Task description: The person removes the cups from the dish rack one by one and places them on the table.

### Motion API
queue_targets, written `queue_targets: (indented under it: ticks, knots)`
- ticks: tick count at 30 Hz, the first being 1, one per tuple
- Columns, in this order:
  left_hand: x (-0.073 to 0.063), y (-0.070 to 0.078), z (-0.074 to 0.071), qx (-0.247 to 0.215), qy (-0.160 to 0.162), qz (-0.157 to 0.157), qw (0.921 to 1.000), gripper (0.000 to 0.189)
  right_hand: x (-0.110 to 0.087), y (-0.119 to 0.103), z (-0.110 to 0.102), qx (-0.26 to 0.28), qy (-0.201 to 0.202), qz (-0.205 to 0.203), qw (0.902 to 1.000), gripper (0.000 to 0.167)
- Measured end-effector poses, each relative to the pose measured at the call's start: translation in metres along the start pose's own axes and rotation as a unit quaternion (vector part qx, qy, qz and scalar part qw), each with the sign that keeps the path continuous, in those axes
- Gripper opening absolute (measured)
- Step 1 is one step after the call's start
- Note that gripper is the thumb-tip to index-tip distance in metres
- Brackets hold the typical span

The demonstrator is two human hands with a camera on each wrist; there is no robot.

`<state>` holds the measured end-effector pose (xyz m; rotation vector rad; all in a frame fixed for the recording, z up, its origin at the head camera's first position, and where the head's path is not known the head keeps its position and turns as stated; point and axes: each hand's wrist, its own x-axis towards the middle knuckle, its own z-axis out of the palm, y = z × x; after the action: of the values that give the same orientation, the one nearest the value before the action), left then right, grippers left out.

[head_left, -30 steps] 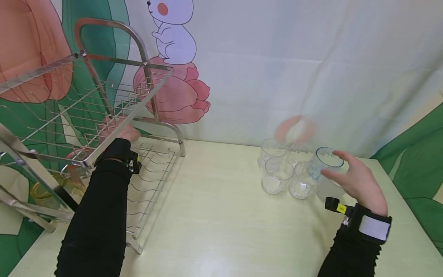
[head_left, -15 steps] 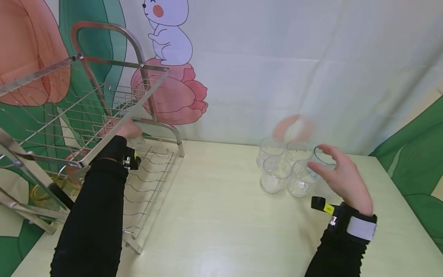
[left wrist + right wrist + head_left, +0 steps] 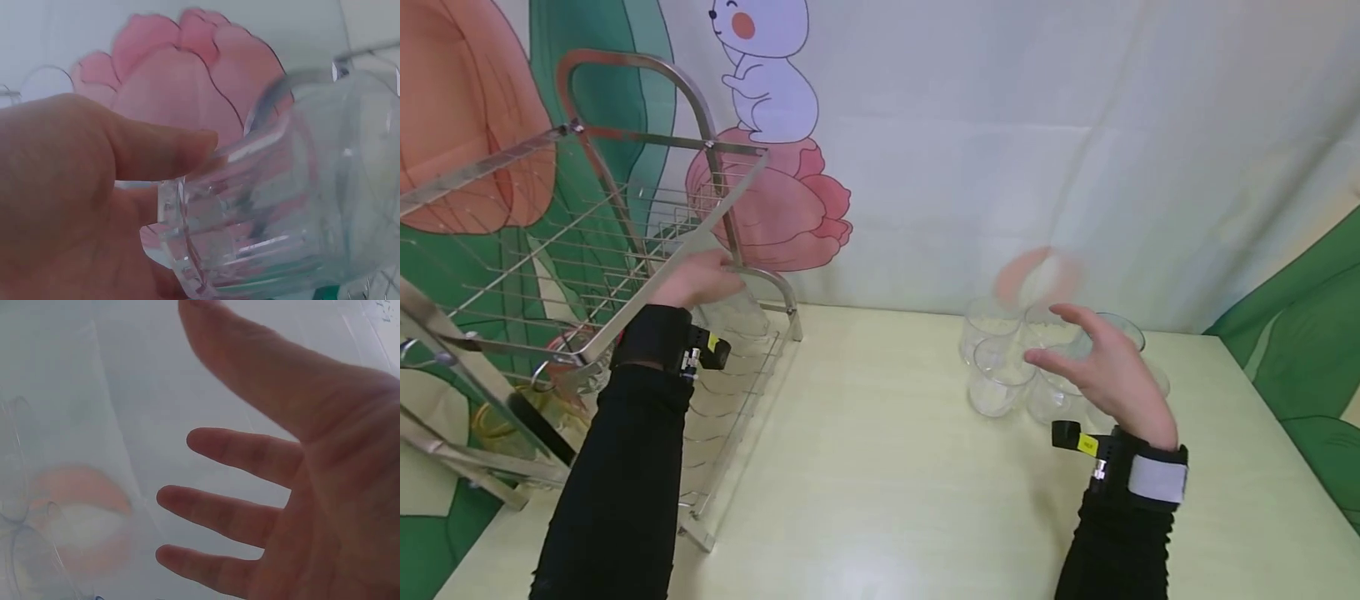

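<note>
My left hand (image 3: 698, 279) holds a clear drinking glass (image 3: 281, 206) by its base, thumb on one side and fingers on the other. In the head view this glass hangs tilted over the lower tier of the dish rack, partly behind the hand. My right hand (image 3: 1105, 375) hovers over a cluster of clear glasses (image 3: 996, 387) on the right of the table, thumb and fingers spread apart. Nothing sits between them, as the right wrist view shows. A blue-rimmed glass (image 3: 1126, 327) stands partly behind that hand.
The two-tier metal dish rack (image 3: 741, 192) stands at the left, its upper wire tier above my left forearm. A yellow-tinted glass (image 3: 497, 421) and a reddish one (image 3: 568, 354) sit low inside it. A printed curtain (image 3: 925, 167) hangs behind the table (image 3: 865, 475).
My left hand has come out to the right from under the upper tier, bringing the glass into view. My right hand has drifted left over the glasses, still spread.
</note>
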<state>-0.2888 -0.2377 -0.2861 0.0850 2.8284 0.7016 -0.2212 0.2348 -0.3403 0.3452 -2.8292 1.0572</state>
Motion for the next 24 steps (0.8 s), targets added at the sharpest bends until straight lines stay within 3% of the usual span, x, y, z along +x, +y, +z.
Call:
queue_targets:
  ticks: [6, 11, 16, 24]
  knots:
    - [-0.002, 0.023, 0.009, -0.022, -0.006, 0.002, 0.9997, 0.065, 0.006, -0.007, 0.005, 0.015, 0.000, -0.013, 0.9998, 0.085]
    - [-0.003, 0.044, 0.023, -0.054, 0.009, 0.045, 0.9975, 0.059, 0.010, -0.014, 0.013, 0.024, -0.002, -0.033, 0.9992, 0.084]
    - [0.002, 0.064, 0.039, -0.113, 0.005, 0.090, 0.9895, 0.057, 0.013, -0.024, 0.020, 0.030, -0.015, -0.075, 0.9966, 0.079]
    - [0.006, 0.079, 0.062, -0.212, -0.019, 0.106, 0.9714, 0.051, 0.016, -0.039, 0.032, 0.042, -0.039, -0.098, 0.9936, 0.076]
